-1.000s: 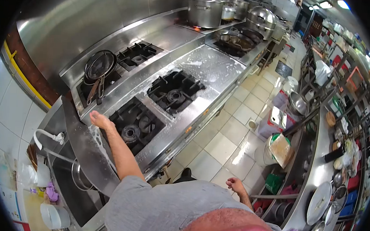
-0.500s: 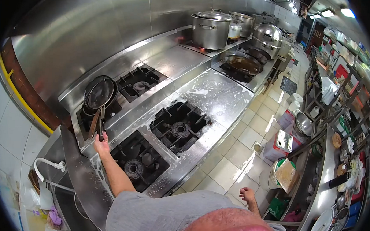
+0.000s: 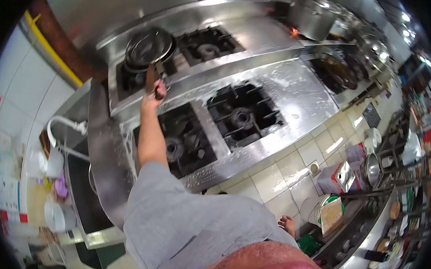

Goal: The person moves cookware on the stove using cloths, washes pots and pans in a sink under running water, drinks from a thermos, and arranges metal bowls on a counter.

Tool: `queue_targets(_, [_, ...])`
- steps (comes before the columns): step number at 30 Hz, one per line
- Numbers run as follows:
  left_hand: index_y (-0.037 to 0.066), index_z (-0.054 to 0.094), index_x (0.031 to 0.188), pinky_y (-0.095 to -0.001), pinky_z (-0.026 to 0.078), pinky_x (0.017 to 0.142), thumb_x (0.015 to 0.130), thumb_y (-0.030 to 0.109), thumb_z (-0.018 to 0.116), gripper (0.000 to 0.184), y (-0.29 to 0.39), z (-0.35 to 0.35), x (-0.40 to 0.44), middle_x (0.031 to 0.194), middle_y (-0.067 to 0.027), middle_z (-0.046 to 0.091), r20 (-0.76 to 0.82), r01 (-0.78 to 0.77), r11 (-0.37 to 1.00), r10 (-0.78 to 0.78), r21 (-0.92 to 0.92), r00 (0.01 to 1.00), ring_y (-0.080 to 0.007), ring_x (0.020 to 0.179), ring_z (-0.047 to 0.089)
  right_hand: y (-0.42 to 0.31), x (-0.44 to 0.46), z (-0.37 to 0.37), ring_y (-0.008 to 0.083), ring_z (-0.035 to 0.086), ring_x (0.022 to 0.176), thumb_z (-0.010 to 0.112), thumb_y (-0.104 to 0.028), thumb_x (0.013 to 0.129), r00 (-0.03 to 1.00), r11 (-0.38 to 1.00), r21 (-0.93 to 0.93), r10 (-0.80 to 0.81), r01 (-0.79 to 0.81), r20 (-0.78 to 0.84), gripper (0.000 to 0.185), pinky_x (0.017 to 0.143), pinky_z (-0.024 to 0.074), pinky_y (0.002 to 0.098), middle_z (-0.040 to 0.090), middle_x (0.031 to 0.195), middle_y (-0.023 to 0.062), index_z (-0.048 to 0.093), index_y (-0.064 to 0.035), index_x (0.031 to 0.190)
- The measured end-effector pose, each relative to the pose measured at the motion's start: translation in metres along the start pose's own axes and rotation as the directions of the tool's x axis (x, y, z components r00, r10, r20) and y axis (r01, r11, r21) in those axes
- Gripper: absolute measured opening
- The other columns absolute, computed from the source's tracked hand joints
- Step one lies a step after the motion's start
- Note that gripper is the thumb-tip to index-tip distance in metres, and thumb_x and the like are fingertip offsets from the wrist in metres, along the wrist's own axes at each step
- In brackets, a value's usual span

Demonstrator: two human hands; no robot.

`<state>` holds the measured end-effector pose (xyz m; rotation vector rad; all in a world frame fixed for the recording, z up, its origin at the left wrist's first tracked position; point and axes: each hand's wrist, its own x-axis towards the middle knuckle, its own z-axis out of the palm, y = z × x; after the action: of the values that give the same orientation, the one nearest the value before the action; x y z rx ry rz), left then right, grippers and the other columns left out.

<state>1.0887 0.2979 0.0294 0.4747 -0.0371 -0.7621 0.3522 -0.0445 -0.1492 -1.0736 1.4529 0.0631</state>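
My left hand [image 3: 157, 90] is stretched out over the back of the range, its fingers closed round the handle of a dark frying pan [image 3: 149, 46]. This pan is stacked with at least one other dark pan on the back left burner, and more than one handle points toward me. How many handles are in my grip is hard to see. Down by my right side hangs my right hand [image 3: 286, 223], with loosely bent fingers and nothing visible in it. Below my left hand are the front left burner [image 3: 173, 149] and the front right burner [image 3: 242, 117].
Wet suds streak the steel range top [image 3: 304, 88]. A large stockpot [image 3: 313, 17] stands at the back right, beyond a lit flame. A wide pan of brown liquid [image 3: 338, 72] sits nearer. At left are a sink [image 3: 86, 190] and white tap [image 3: 73, 126]; tins [image 3: 338, 176] line the floor at right.
My view has swung left and down, so the range appears shifted to the right. My left hand, earlier with fingers opened at the pan handles, is now wrapped round a handle.
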Motion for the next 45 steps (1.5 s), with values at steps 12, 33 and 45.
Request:
queue_targets(12, [-0.004, 0.048, 0.116, -0.0176, 0.031, 0.05, 0.069, 0.01, 0.06, 0.05, -0.027, -0.007, -0.013, 0.067, 0.0036, 0.04, 0.177, -0.326, 0.738, 0.275, 0.591, 0.945, -0.0067, 0.056, 0.033, 0.056, 0.016, -0.018, 0.0132, 0.048, 0.037, 0.055, -0.022, 0.08, 0.98, 0.985, -0.055, -0.167, 0.162, -0.112, 0.021, 0.03, 0.0353, 0.0282, 0.055, 0.053, 0.0057, 0.057, -0.0062, 0.065])
queue_targets(33, [0.014, 0.035, 0.061, -0.0202, 0.026, 0.028, 0.09, 0.022, 0.045, 0.032, -0.323, 0.234, -0.085, 0.045, 0.0038, 0.032, 0.045, 0.295, 0.684, -0.432, 0.667, 0.901, -0.0062, 0.033, 0.026, 0.046, -0.045, -0.222, 0.0226, 0.058, 0.08, 0.072, -0.012, 0.063, 0.356, 0.862, -0.023, -0.233, 0.506, -0.905, 0.051, 0.073, 0.0474, 0.0337, 0.059, 0.089, 0.0118, 0.053, -0.0029, 0.109])
queue_targets(45, [0.014, 0.05, 0.085, -0.0187, 0.024, 0.029, 0.086, 0.015, 0.05, 0.002, -0.693, 0.336, -0.15, 0.051, 0.0098, 0.034, 0.101, 0.679, 0.522, -0.824, 0.516, 0.557, -0.0029, 0.036, 0.032, 0.046, -0.125, -0.492, 0.0221, 0.052, 0.088, 0.075, -0.018, 0.062, -0.112, 0.804, -0.137, -0.088, 0.579, -0.99, 0.069, 0.079, 0.0443, 0.0343, 0.047, 0.107, 0.015, 0.042, -0.0025, 0.121])
